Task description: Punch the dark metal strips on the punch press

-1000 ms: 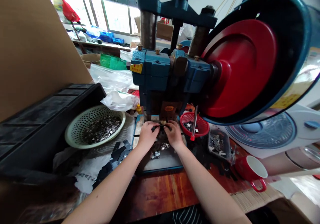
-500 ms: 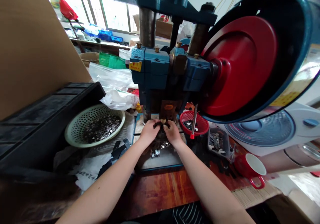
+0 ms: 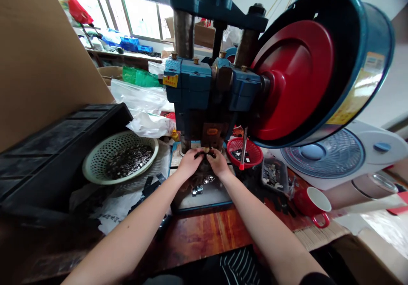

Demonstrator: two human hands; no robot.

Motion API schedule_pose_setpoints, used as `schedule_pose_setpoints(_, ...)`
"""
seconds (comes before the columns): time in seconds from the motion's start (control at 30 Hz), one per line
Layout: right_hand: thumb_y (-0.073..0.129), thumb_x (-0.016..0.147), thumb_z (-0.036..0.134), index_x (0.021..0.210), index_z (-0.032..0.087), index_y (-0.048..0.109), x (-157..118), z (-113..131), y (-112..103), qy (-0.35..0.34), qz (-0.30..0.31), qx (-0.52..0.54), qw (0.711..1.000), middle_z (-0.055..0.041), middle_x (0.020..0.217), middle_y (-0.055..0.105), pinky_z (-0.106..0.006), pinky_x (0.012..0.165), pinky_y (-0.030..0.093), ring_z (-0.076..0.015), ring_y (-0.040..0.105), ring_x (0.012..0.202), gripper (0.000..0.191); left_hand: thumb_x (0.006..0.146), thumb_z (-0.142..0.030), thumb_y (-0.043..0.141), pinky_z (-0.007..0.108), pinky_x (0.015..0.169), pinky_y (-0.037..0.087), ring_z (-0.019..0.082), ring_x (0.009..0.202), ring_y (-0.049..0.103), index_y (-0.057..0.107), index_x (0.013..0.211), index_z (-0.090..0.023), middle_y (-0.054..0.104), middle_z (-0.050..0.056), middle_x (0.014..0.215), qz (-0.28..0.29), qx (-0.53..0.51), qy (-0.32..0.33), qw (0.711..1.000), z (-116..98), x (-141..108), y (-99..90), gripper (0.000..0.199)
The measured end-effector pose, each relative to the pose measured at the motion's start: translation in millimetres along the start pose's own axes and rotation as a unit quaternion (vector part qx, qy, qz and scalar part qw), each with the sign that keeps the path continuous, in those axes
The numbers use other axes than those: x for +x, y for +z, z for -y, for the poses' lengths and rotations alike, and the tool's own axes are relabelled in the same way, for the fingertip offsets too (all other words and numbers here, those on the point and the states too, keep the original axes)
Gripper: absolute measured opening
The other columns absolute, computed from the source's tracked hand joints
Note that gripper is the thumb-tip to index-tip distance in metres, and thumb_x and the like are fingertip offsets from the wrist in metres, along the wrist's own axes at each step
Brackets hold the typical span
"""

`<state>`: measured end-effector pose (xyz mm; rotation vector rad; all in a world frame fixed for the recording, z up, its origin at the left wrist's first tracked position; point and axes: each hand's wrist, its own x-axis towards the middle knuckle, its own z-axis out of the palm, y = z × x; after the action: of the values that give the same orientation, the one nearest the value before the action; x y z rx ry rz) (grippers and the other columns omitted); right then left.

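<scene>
Both my hands meet under the ram of a blue press (image 3: 196, 85). My left hand (image 3: 190, 162) has its fingers curled in at the tooling, around something dark and too small to name. Opposite it, my right hand (image 3: 218, 162) pinches at the same spot, and its fingertips hide what is there. Just above the fingers is the brown lower block (image 3: 213, 135) of the press. On the press base (image 3: 188, 202), in front of my hands, lie small shiny metal pieces (image 3: 197, 190) and bright scraps (image 3: 208, 179).
A pale green basket (image 3: 89, 162) of small metal parts stands left, beside a black crate (image 3: 73, 128). To the right are a red basket (image 3: 259, 155), a clear tub (image 3: 274, 174) of metal pieces, a red mug (image 3: 304, 202) and a fan (image 3: 325, 153). The red flywheel (image 3: 296, 77) overhangs that side.
The view has turned slightly to the right, so the surroundings sit further left. Both hands stay at the tooling with little visible movement.
</scene>
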<state>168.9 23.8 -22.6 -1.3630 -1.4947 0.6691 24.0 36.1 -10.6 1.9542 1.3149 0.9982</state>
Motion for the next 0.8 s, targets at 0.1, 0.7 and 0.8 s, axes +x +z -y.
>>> schedule_pose_setpoints(0.1, 0.050, 0.073, 0.018, 0.090, 0.017, 0.063, -1, 1, 1, 0.008, -0.003, -0.002, 1.000, -0.0050, 0.093, 0.068, -0.031, 0.085, 0.047, -0.0184, 0.062, 0.090, 0.021, 0.081, -0.027, 0.048, 0.034, 0.098, 0.039, 0.021, 0.107, 0.057, 0.065, 0.106, -0.018, 0.066, 0.006, 0.109, -0.008, 0.000, -0.004, 1.000, 0, -1, 1.2, 0.031)
schedule_pose_setpoints(0.7, 0.047, 0.089, 0.025, 0.096, 0.022, 0.066, -123, -4, -67, -0.124, 0.051, -0.227, 0.965, -0.0069, 0.092, 0.066, -0.037, 0.084, 0.046, -0.0212, 0.058, 0.090, 0.021, 0.082, -0.040, 0.050, 0.037, 0.083, 0.041, 0.023, 0.092, 0.055, 0.062, 0.095, -0.026, 0.061, 0.003, 0.091, 0.097, 0.217, -0.066, 0.969, 8, -120, -62.3, 0.023)
schedule_pose_setpoints(0.8, 0.051, 0.087, 0.027, 0.110, 0.024, 0.062, -142, -4, -67, -0.173, 0.073, -0.319, 0.929, -0.0077, 0.105, 0.064, -0.044, 0.095, 0.039, -0.0248, 0.053, 0.105, 0.026, 0.081, -0.038, 0.050, 0.035, 0.081, 0.041, 0.022, 0.089, 0.055, 0.061, 0.091, -0.025, 0.059, 0.003, 0.089, 0.101, 0.222, -0.075, 0.967, 7, -121, -54.9, 0.020)
